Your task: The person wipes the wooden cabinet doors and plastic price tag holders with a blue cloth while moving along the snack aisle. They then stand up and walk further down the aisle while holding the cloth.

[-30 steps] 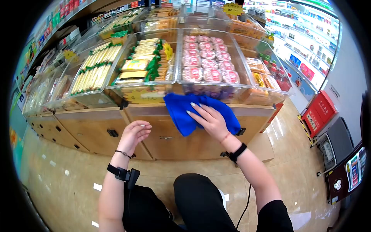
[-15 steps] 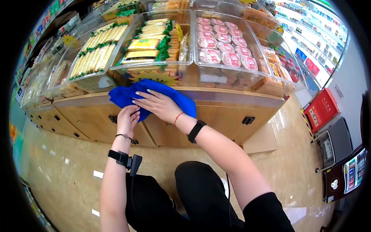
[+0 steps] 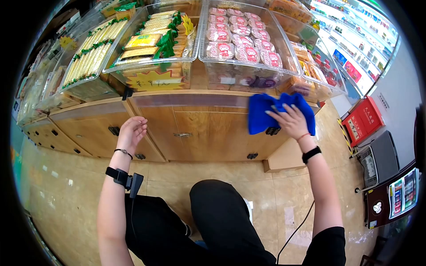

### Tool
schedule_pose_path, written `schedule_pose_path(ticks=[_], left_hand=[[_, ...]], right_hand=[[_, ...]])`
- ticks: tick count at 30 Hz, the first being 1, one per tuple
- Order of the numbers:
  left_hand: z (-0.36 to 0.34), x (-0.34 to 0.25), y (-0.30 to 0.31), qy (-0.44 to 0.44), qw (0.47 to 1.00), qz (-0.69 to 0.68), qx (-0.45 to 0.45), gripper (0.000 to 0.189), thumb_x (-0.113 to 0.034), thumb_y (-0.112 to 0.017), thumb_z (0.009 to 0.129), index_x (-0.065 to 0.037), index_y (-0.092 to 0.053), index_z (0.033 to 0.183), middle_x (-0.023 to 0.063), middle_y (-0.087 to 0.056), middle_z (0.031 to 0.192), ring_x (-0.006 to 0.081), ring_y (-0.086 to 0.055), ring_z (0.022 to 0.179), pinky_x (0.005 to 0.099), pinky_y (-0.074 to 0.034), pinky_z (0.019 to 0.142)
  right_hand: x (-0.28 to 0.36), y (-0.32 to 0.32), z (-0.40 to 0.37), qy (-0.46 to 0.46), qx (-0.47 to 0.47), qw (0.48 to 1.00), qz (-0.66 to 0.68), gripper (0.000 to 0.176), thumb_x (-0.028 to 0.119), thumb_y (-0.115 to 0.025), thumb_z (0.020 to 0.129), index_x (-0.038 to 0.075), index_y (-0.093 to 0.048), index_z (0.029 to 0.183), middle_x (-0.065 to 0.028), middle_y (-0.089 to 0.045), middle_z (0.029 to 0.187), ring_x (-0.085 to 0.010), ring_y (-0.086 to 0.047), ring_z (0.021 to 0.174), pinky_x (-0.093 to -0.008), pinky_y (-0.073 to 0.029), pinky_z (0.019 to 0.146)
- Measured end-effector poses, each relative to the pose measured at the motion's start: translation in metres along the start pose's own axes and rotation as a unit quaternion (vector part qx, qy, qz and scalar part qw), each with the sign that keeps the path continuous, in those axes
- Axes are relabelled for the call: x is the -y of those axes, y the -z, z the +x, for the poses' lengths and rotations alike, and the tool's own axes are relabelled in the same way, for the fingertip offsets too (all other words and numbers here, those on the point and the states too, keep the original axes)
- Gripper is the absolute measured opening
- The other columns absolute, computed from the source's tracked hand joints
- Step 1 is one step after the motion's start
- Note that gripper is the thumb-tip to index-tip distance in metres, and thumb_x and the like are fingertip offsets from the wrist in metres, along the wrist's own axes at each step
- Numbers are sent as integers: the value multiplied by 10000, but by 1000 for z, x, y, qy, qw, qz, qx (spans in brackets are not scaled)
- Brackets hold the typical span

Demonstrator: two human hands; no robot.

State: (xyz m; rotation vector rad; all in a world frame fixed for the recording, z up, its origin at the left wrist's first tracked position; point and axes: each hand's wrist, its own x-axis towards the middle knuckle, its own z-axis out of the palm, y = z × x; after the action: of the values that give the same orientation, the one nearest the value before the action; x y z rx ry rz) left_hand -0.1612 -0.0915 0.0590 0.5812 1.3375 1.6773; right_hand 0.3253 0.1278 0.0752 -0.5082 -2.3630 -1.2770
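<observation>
A blue cloth (image 3: 262,116) lies against the upper front edge of the wooden cabinet (image 3: 208,128), toward its right end. My right hand (image 3: 290,120) presses on the cloth with its fingers spread over it. My left hand (image 3: 134,131) hangs in front of the cabinet at the left, its fingers curled loosely and apart, with nothing held. Above the cabinet edge stand clear bins, one with round pink-labelled packages (image 3: 242,40) and one with yellow packaged snacks (image 3: 143,41). A yellow starburst price sign (image 3: 153,80) is on the bin at the left.
Black latches (image 3: 252,156) dot the cabinet doors. A cardboard-coloured box (image 3: 284,157) rests on the floor by the cabinet's right end. Farther right are a red box (image 3: 364,120), a grey bin (image 3: 380,155) and a lit shelf (image 3: 355,40).
My right hand and the blue cloth have moved right along the cabinet edge. My left hand is now apart from the cloth. The view has shifted slightly.
</observation>
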Motion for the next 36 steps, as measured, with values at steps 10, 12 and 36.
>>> schedule_pose_path(ticks=[10, 12, 36], left_hand=[[1, -9, -27, -20, 999, -40, 0, 166, -70, -497, 861, -41, -593, 993, 68, -641, 978, 128, -597, 836, 257, -487, 759], [-1, -12, -31, -30, 997, -55, -33, 167, -67, -498, 860, -43, -595, 995, 61, -639, 985, 127, -594, 838, 258, -485, 751], [10, 3, -31, -166, 968, -8, -186, 216, -4, -442, 802, -22, -639, 887, -48, -477, 692, 43, -389, 591, 192, -365, 576]], right_hand=[[45, 6, 43, -5, 40, 998, 46, 572, 99, -514, 803, 308, -468, 1334, 83, -548, 1211, -139, -468, 1172, -338, -378, 1005], [75, 6, 86, 19, 10, 995, 98, 575, 66, -485, 808, 271, -459, 1344, 60, -523, 1243, -134, -441, 1216, -318, -374, 1020], [108, -19, 122, 127, -50, 983, 122, 541, 22, -496, 849, 153, -406, 1366, 22, -343, 1449, -116, -300, 1343, -238, -330, 1060]])
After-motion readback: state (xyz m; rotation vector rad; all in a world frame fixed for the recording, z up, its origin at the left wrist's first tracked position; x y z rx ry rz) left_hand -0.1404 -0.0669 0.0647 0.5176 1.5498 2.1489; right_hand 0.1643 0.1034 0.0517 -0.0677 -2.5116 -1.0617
